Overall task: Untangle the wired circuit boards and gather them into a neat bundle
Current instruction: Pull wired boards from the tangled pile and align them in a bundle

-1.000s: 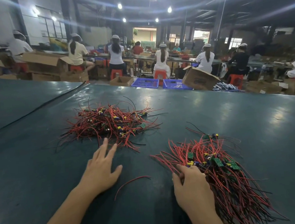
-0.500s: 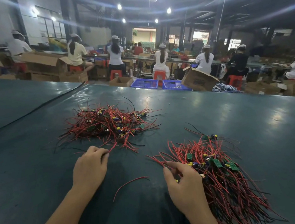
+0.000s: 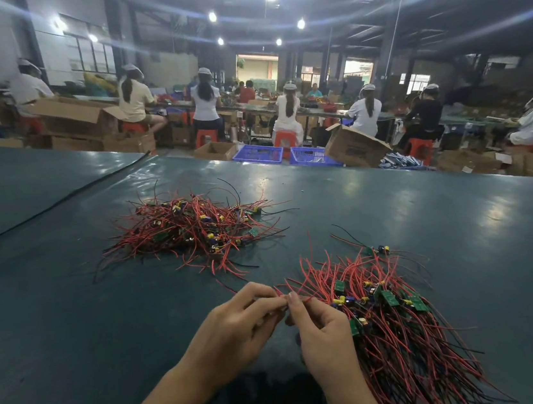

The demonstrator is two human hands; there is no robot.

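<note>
Both hands were together at near centre: the left hand and right hand each pinched one red wire in curled fingertips. Just right lay the gathered bundle on the counter. The tangled pile sat farther left. Two blue crates stood beyond the far edge, contents unclear.

A red wire is pinched by the left hand and the right hand. A bundle is seen just right of the fingers, a tangled pile beyond them.

Tangled heap lies beyond combed bundle (red-wired green boards).
</note>
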